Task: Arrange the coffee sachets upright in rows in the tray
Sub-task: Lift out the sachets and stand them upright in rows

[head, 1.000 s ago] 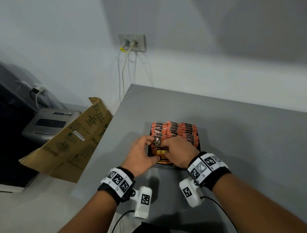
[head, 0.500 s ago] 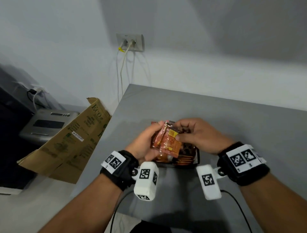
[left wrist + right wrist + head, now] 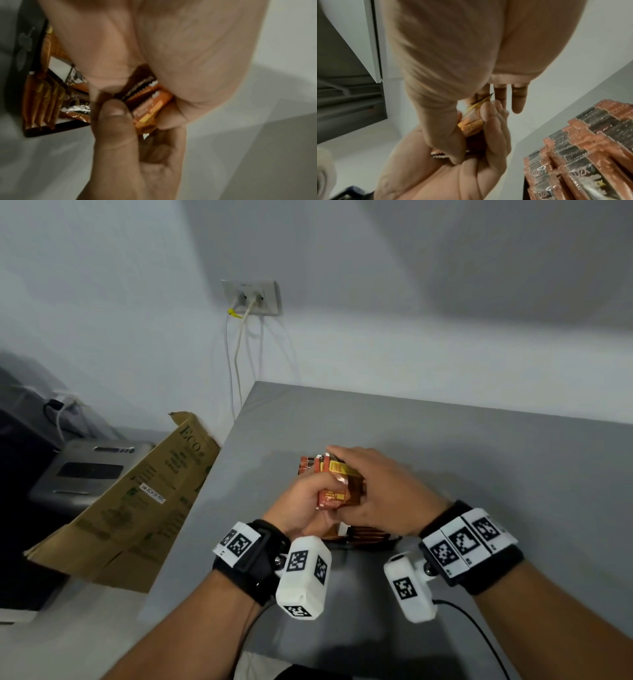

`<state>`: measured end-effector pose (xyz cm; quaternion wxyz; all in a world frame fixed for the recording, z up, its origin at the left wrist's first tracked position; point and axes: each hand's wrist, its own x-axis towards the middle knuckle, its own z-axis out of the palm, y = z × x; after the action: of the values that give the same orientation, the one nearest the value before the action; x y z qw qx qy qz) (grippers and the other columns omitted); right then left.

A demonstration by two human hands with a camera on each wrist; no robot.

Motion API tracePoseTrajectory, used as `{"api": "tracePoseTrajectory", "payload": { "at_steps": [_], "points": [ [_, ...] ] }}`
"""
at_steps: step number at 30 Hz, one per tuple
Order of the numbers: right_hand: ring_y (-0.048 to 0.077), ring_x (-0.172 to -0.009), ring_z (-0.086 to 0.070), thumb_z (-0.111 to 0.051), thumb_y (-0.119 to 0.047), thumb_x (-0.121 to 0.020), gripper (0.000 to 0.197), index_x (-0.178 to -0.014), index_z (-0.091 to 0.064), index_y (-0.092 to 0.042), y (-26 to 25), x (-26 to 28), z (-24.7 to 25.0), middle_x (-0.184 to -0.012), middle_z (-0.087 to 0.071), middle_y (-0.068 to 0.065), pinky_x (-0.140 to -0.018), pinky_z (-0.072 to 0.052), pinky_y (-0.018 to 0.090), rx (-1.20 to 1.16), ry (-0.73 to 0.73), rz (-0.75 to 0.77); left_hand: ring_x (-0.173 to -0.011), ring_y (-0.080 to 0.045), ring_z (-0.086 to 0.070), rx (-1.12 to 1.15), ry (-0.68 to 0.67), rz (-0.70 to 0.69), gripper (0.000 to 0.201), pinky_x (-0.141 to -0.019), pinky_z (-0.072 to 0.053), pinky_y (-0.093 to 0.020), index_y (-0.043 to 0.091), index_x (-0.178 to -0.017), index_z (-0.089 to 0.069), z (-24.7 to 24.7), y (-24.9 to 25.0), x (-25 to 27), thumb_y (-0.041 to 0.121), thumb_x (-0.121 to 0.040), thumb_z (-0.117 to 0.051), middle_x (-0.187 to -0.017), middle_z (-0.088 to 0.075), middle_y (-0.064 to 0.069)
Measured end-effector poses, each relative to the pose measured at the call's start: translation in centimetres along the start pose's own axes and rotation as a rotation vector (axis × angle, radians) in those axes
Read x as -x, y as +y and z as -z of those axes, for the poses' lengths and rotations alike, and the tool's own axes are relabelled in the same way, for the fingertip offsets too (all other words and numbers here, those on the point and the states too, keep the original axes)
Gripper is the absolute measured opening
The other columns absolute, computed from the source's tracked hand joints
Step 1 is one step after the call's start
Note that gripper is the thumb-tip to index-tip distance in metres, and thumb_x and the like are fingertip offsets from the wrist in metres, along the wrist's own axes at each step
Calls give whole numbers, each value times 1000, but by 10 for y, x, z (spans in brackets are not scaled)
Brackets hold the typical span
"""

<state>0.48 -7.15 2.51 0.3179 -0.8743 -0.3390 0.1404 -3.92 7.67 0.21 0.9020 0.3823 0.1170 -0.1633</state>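
Observation:
A small bundle of orange coffee sachets (image 3: 337, 487) is held above the black tray (image 3: 371, 542) on the grey table. My left hand (image 3: 313, 494) grips the bundle from the left, fingers curled round it. My right hand (image 3: 371, 484) pinches it from the right, thumb low and fingers over the top. In the left wrist view the bundle (image 3: 147, 106) sits between the left palm and the right thumb (image 3: 113, 121). In the right wrist view the bundle (image 3: 471, 125) shows between both hands. Upright rows of sachets (image 3: 590, 142) fill the tray's far part; my hands hide most of the tray.
A flattened cardboard box (image 3: 137, 501) leans against the table's left edge, with a grey machine (image 3: 89, 470) behind it. A wall socket (image 3: 253, 297) with hanging cables is at the table's back left corner. Camera cables trail off the front edge.
Both hands were low at the tray's front a second ago. They lifted a bundle of sachets out and now hold it closer together above the tray.

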Motion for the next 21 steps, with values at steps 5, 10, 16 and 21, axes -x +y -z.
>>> {"api": "tracePoseTrajectory", "payload": {
  "at_steps": [5,10,16,21],
  "points": [
    [-6,-119,-50,-83,-34,-76,80,-146,-44,-32,3,1,4,-136,-48,-17,-106,-41,22,-300,102,-119,-77,-28,-71,-87,53,-82,42,-62,-60,-37,2,-122,-59,2,1,-1,-5,-80,-56,-96,-70,-20],
    [27,-92,-72,-68,-7,-88,31,-112,-72,-27,11,-4,1,-96,-75,-2,-91,-57,48,-577,211,-168,-72,-23,-67,-136,98,-91,34,-54,-57,-29,1,-117,-61,7,1,-4,-3,-83,-63,-96,-66,-17],
    [22,-81,-71,-73,-10,-86,14,-91,-76,-22,10,-7,-1,-87,-72,4,-79,-60,43,-516,351,-186,-76,-23,-66,-165,103,-76,44,-56,-57,-31,3,-120,-61,3,-3,-7,7,-76,-70,-94,-67,-13],
    [6,-59,-62,-70,-9,-89,16,-86,-74,-24,12,-4,6,-78,-70,-5,-61,-53,26,-502,515,-202,-71,-19,-65,-111,195,-44,44,-64,-59,-34,5,-109,-64,7,-2,-8,37,-79,-70,-81,-67,-9]
  ]
}}
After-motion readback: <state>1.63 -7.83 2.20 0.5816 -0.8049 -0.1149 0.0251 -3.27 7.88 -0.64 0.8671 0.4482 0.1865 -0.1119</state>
